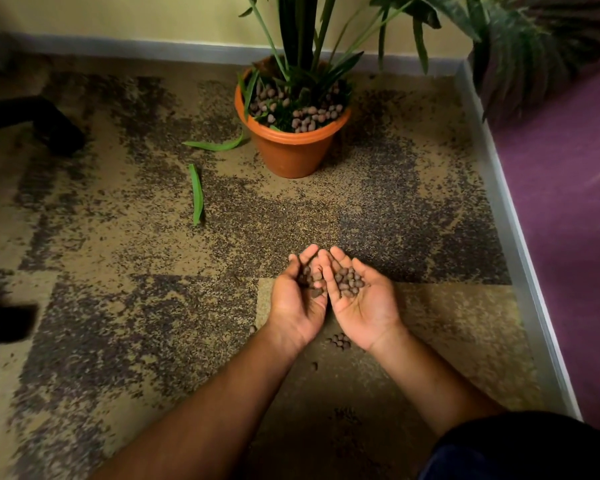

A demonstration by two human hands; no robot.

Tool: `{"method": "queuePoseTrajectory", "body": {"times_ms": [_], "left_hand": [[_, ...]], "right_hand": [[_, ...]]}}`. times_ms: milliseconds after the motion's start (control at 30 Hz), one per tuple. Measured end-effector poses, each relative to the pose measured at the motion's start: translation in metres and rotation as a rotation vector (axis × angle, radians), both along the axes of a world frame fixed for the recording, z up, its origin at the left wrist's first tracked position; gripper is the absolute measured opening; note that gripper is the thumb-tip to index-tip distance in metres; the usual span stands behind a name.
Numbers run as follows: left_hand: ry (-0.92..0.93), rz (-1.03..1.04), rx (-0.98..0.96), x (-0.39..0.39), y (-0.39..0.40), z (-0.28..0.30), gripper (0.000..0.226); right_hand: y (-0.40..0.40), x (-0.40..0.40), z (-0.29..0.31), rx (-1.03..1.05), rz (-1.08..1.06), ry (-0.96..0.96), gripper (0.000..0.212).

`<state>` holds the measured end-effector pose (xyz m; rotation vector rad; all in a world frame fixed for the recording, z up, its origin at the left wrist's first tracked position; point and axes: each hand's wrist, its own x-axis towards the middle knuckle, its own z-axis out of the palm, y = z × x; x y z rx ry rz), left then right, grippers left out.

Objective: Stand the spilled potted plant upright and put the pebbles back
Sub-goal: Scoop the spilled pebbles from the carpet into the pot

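An orange pot (291, 150) stands upright on the carpet near the back wall, with a tall green plant (302, 36) growing from it and brown pebbles (305, 116) on its soil. My left hand (297, 299) and my right hand (362, 299) are cupped together, palms up, well in front of the pot. Both carry a heap of brown pebbles (347, 282). A few loose pebbles (340, 341) lie on the carpet under my wrists, and one pebble (314, 366) lies a little nearer to me.
Two fallen green leaves (196, 194) (219, 145) lie on the mottled carpet left of the pot. A purple wall (561, 220) with a grey skirting runs along the right. A dark chair base (42, 123) sits at the far left.
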<state>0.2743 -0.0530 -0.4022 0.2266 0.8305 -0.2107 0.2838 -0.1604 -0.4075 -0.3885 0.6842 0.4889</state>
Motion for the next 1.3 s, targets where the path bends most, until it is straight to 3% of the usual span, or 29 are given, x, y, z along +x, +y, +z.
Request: {"method": "queuePoseTrajectory", "body": {"times_ms": [300,700,800,900,1067,1300], "left_hand": [[0.014,0.162,-0.106,0.009,-0.004,0.009,0.039],[0.146,0.123,0.085,0.040,-0.008,0.042,0.031],[0.189,0.105,0.216,0.056,-0.001,0.057,0.035],[0.134,0.014,0.325,0.078,0.011,0.079,0.033],[-0.028,0.096,0.248,0.128,0.052,0.130,0.032],[-0.076,0.018,0.565,0.182,0.105,0.174,0.033]], "right_hand": [[0.009,0.002,0.014,0.033,-0.057,-0.081,0.040],[0.021,0.035,0.049,-0.136,-0.017,0.040,0.034],[0.022,0.057,0.073,-0.161,0.023,0.060,0.035],[0.021,0.090,0.103,-0.199,-0.021,0.017,0.037],[0.018,0.152,0.154,-0.217,-0.092,-0.148,0.044],[0.018,0.211,0.180,-0.453,-0.076,-0.171,0.046]]}}
